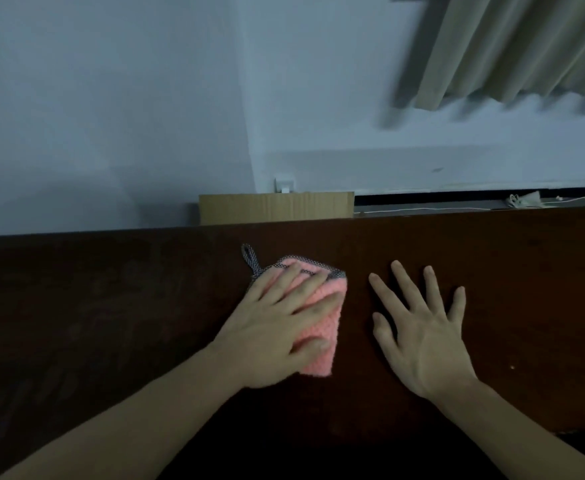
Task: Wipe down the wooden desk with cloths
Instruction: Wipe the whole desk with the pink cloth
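- Your left hand point(277, 320) lies flat on the cloth point(322, 306), fingers straight and slightly spread, pressing it to the desk point(111, 306) rather than gripping it.
- The cloth sits mid-desk, folded, its grey loop point(251, 259) sticking out toward the desk's far edge.
- With only flat pressure on it, the cloth could slide out or bunch under your palm on a fast stroke, leaving streaks.
- The loop could snag a fingertip or drag loose.
- Your right hand point(426, 327) is just right of the cloth, fingers wide apart and holding nothing; whether it touches the wood, I cannot tell.
- It lies in the cloth's path: sweep right and you may bump it.
- Behind the desk's far edge stand a box point(277, 207) and a cord point(422, 209); an overlong push could knock them.
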### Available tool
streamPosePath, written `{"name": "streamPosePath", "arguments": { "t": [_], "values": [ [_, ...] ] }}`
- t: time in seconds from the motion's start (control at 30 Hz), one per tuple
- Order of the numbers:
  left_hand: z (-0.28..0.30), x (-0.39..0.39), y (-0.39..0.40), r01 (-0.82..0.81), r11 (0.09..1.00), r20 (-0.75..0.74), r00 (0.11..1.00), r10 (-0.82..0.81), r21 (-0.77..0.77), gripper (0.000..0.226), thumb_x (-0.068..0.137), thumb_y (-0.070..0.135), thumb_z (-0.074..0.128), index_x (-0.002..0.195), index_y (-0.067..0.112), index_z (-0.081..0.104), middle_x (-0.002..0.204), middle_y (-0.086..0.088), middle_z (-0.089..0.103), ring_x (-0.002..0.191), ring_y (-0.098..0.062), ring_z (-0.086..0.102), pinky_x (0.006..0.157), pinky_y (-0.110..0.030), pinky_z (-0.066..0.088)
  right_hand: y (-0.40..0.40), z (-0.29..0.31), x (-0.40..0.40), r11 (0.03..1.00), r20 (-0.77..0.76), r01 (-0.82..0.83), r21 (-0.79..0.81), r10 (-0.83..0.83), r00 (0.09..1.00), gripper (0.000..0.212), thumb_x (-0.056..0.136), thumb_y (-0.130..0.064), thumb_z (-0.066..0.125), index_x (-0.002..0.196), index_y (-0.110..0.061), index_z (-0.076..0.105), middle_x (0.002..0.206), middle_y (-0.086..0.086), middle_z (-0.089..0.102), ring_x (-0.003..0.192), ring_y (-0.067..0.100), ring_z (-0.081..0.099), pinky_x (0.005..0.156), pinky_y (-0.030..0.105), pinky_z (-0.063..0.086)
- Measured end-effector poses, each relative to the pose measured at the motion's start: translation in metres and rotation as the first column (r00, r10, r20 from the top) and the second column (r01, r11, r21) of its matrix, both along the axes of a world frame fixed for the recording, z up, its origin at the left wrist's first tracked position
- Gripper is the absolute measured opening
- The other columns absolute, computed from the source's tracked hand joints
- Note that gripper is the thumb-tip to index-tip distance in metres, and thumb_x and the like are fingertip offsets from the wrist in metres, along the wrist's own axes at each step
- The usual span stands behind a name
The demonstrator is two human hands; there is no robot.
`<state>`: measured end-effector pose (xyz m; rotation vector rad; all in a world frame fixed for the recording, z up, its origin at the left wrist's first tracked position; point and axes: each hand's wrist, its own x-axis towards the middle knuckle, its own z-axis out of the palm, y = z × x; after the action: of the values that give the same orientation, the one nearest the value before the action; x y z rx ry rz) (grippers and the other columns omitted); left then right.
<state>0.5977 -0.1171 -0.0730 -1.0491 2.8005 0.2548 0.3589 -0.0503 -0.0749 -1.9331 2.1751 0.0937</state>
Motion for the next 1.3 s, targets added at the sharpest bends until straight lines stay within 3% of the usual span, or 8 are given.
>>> {"name": "streamPosePath", "arguments": {
  "t": [0.1,0.2,0.37,0.57,0.73,0.87,1.03,1.3],
  "values": [
    [-0.002,0.013,-0.026,-0.029,0.999,0.007,1.0,0.029,-0.028,0.066,0.099,0.071,0.009,0.155,0.047,-0.018,0.165,0.012,-0.023,0.152,-0.02,-0.024,0.121,-0.049,-0.018,0.0,0.0,-0.001,1.0,-0.002,0.005,0.018,-0.005,1.0,0.074,0.088,-0.064,-0.005,0.159,-0.047,0.004,0.169,-0.007,-0.007,0.154,0.033,-0.015,0.118,0.065,-0.011],
    [-0.004,0.006,-0.067,-0.207,0.975,-0.001,0.978,0.208,-0.083,0.069,0.095,0.072,0.0,0.156,0.045,-0.016,0.168,0.007,-0.016,0.155,-0.027,-0.01,0.123,-0.052,-0.01,0.0,0.0,0.0,1.0,0.006,0.01,0.006,-0.01,1.0,0.074,0.087,-0.065,-0.006,0.158,-0.048,0.003,0.169,-0.009,-0.009,0.154,0.031,-0.018,0.119,0.064,-0.013],
    [-0.009,-0.012,-0.081,-0.386,0.92,-0.028,0.923,0.385,-0.071,0.065,0.102,0.066,0.012,0.16,0.042,-0.007,0.17,0.003,-0.009,0.156,-0.032,-0.005,0.121,-0.054,-0.009,0.003,0.001,0.001,0.999,0.023,0.017,-0.03,-0.017,1.0,0.073,0.088,-0.065,-0.001,0.158,-0.048,0.009,0.17,-0.009,-0.002,0.155,0.031,-0.013,0.118,0.064,-0.011],
    [0.004,0.015,0.006,-0.294,0.956,-0.047,0.954,0.295,0.019,0.064,0.101,0.067,0.006,0.157,0.045,-0.014,0.165,0.006,-0.028,0.152,-0.029,-0.025,0.123,-0.055,-0.012,0.001,0.003,0.005,0.999,0.009,0.024,-0.029,-0.024,1.0,0.077,0.085,-0.066,-0.003,0.158,-0.047,0.011,0.17,-0.007,0.0,0.156,0.032,-0.01,0.12,0.066,-0.007],
    [-0.001,0.042,0.073,-0.141,0.988,-0.063,0.987,0.145,0.061,0.065,0.1,0.068,0.013,0.158,0.047,-0.006,0.167,0.012,-0.019,0.153,-0.022,-0.024,0.122,-0.05,-0.013,0.002,0.003,0.005,1.0,-0.019,0.029,-0.009,-0.029,0.999,0.079,0.085,-0.066,-0.005,0.159,-0.046,0.011,0.17,-0.006,0.001,0.156,0.033,-0.009,0.119,0.068,-0.004],
    [-0.003,0.037,0.029,-0.269,0.963,-0.035,0.963,0.268,-0.014,0.066,0.099,0.07,0.009,0.156,0.049,-0.014,0.166,0.012,-0.023,0.154,-0.024,-0.02,0.123,-0.049,-0.014,0.002,0.002,0.004,0.999,-0.001,0.021,-0.026,-0.021,1.0,0.078,0.085,-0.065,-0.004,0.159,-0.046,0.012,0.17,-0.006,0.002,0.155,0.034,-0.009,0.119,0.068,-0.005],
    [-0.006,0.012,-0.024,-0.483,0.873,-0.013,0.875,0.484,-0.067,0.066,0.102,0.065,0.014,0.16,0.042,-0.007,0.17,0.003,-0.012,0.156,-0.032,-0.007,0.122,-0.054,-0.007,0.002,-0.002,0.0,0.999,0.013,0.005,-0.052,-0.005,1.0,0.073,0.09,-0.063,0.002,0.16,-0.045,0.013,0.17,-0.005,0.002,0.155,0.035,-0.009,0.118,0.068,-0.007],
    [0.002,0.001,0.042,-0.471,0.882,-0.029,0.882,0.47,-0.013,0.065,0.102,0.065,0.011,0.158,0.043,-0.014,0.167,0.006,-0.023,0.154,-0.029,-0.017,0.121,-0.051,-0.012,-0.001,0.002,0.002,0.999,-0.007,-0.017,-0.034,0.017,1.0,0.06,0.102,-0.055,0.017,0.16,-0.042,0.009,0.171,-0.003,-0.001,0.155,0.038,-0.01,0.117,0.07,-0.005]
  ]
}}
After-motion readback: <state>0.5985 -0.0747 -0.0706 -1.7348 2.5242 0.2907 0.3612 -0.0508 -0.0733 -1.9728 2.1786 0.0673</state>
